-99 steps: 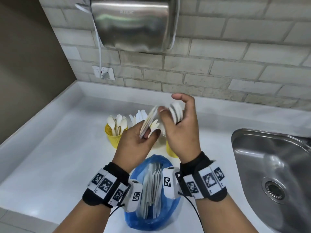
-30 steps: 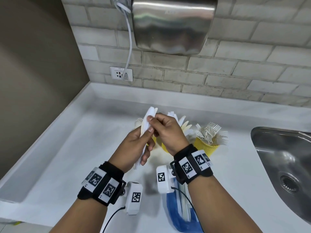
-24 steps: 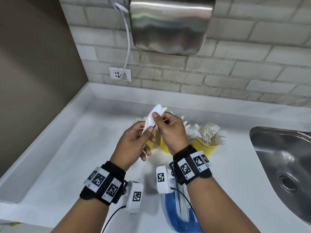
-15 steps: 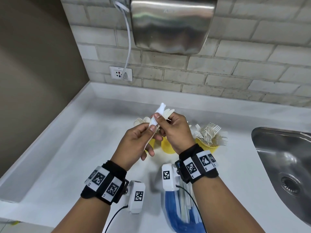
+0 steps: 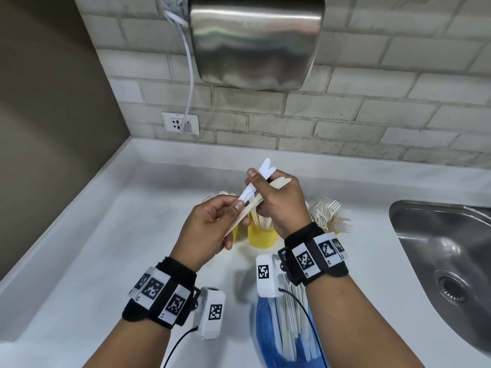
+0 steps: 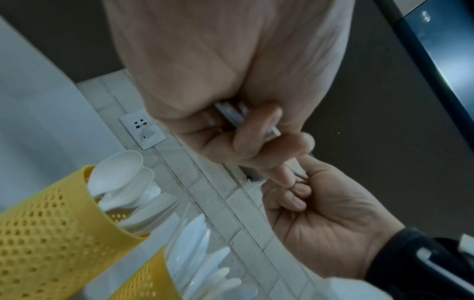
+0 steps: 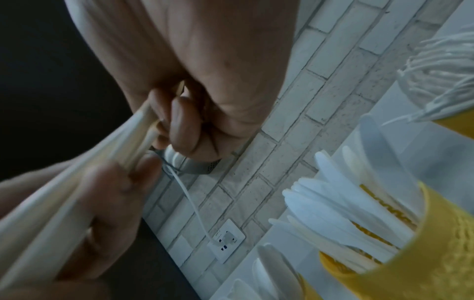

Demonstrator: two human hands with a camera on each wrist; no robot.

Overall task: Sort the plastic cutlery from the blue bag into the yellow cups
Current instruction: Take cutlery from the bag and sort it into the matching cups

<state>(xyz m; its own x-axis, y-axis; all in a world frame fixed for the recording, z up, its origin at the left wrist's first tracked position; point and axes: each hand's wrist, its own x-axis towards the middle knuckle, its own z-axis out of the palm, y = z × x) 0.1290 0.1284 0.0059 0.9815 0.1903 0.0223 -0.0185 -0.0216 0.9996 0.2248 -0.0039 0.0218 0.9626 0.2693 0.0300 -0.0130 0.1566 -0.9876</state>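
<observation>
White tabletop (image 5: 79,261) in a corner under a grey brick wall (image 5: 372,102), steel hand dryer (image 5: 255,41) mounted above, wall socket (image 5: 180,123) at left, steel sink (image 5: 446,261) at right.

Head view: left hand (image 5: 210,229) and right hand (image 5: 279,205) meet above the yellow cups, both on one small bundle of plastic cutlery (image 5: 255,189). Left fingers (image 5: 236,204) are curled, thumb and forefinger pinching the lower ends of the handles. Right fingers (image 5: 252,172) are curled round the upper part; white tips fan out above them. Middle cup (image 5: 261,235) stands just behind the hands, fork cup (image 5: 329,221) to its right with tines splayed. Spoon cup mostly hidden behind the left hand. Blue bag (image 5: 268,335) lies on the tabletop near the front edge, under the right forearm, with more cutlery inside.

Left wrist view: left hand (image 6: 231,81) closed on thin white handles (image 6: 231,114); right hand (image 6: 333,219) below, fingers curled at the same pieces. Spoon cup (image 6: 51,223) holds spoons (image 6: 115,172); a second cup (image 6: 143,284) holds serrated knives (image 6: 192,243).

Right wrist view: right hand (image 7: 192,71) gripping cream and white handles (image 7: 136,138); left thumb (image 7: 115,182) pressed against them. Knife cup (image 7: 410,263) lower right, fork tines (image 7: 441,60) upper right.
</observation>
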